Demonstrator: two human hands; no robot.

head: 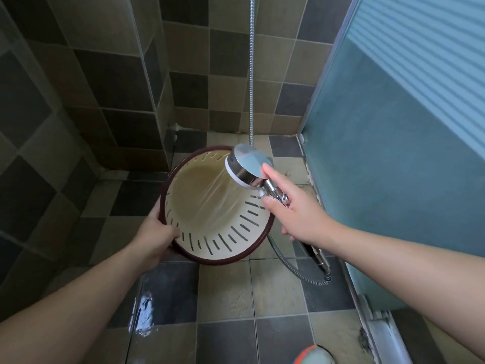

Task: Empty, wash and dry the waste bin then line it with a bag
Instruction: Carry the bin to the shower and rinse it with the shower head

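The waste bin [210,206] is cream inside with a dark red rim and slotted walls. It is tilted above the tiled floor, its open mouth facing me. My left hand [157,232] grips its rim at the lower left. My right hand [296,214] holds the chrome shower head [246,166] by its handle, index finger stretched along the head's back. Water sprays from the head into the bin. No bag is in view.
A metal shower hose [251,74] hangs down the tiled back wall and loops on the floor [301,274] at the right. A frosted blue door panel [393,153] closes the right side. Wet floor tiles lie below; an orange-and-grey shoe tip [315,354] shows at the bottom edge.
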